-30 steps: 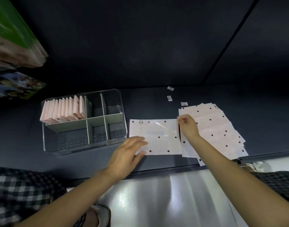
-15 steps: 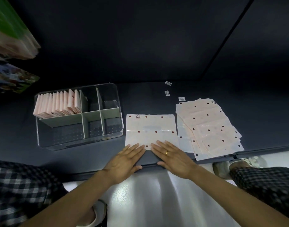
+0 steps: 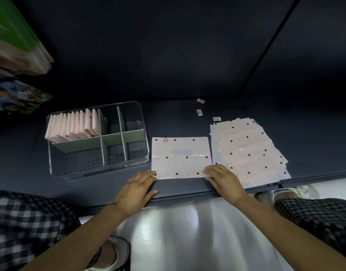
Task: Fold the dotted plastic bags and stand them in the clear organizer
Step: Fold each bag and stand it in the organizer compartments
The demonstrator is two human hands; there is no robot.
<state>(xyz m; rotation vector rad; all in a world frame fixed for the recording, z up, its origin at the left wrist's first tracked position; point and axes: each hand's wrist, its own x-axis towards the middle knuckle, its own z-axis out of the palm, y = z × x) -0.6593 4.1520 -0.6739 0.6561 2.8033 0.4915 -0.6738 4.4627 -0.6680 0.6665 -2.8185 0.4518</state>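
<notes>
One pale pink dotted plastic bag [image 3: 181,156] lies flat on the dark shelf in front of me. My left hand [image 3: 138,187] rests flat at its near left corner, fingers straight. At the bag's near right corner my right hand [image 3: 222,178], with a ring on one finger, touches it with fingers extended. A fanned pile of unfolded dotted bags [image 3: 248,151] lies to the right. The clear organizer [image 3: 142,124] stands to the left, and several folded bags [image 3: 74,125] stand upright in its back left compartment.
Three small white labels [image 3: 200,112] lie on the shelf behind the bags. The shelf's front edge [image 3: 184,198] runs just under my hands. Colourful packages [image 3: 17,94] hang at the far left. My checked trousers and shoes show below on a pale floor.
My hands slid apart from the middle of the bag's near edge to its two near corners. A second ago my right hand was at the bag's far right corner.
</notes>
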